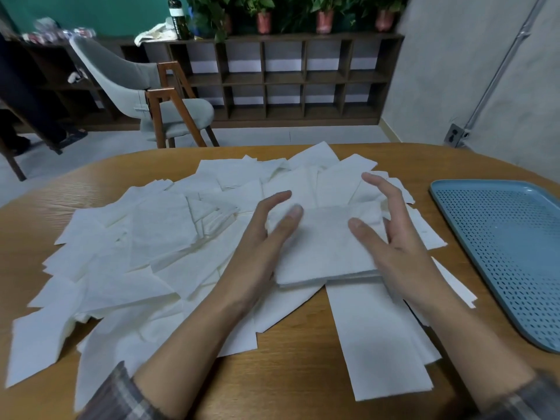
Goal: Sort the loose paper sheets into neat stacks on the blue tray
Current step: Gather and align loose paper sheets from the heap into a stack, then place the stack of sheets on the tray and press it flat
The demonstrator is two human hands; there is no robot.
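Your blue tray [500, 237] lies at the right end of the wooden table [288, 377]. It is a pale blue oblong with rounded corners, a raised rim and a floor dotted with small slots.

Just left of the tray, a small squared stack [324, 256] of white sheets sits between your hands. Its near edge shows several thin layers lined up one over another, and the top sheet has a faint tissue-like texture.

Your left hand [263, 237] stands against the side of the stack farther from the tray, thumb lying on the top sheet, fingers reaching forward nearly straight. Your right hand [397, 241] stands against the side nearer the tray, thumb likewise on top, fingers spread and only slightly bent. Neither grip is clenched round the paper; both are loose, fingers extended, flanking the stack.

The stack is over the loose sheets [145, 256]; you cannot tell whether it rests on them or is lifted slightly. These sheets spread away from the tray across the table in a wide overlapping heap. They are white, square or oblong, and lie at all angles, some creased. One long sheet [375, 344] runs from under the stack toward you, left of the tray's near corner. A few sheet corners poke out between your right hand and the tray, apart from its rim.
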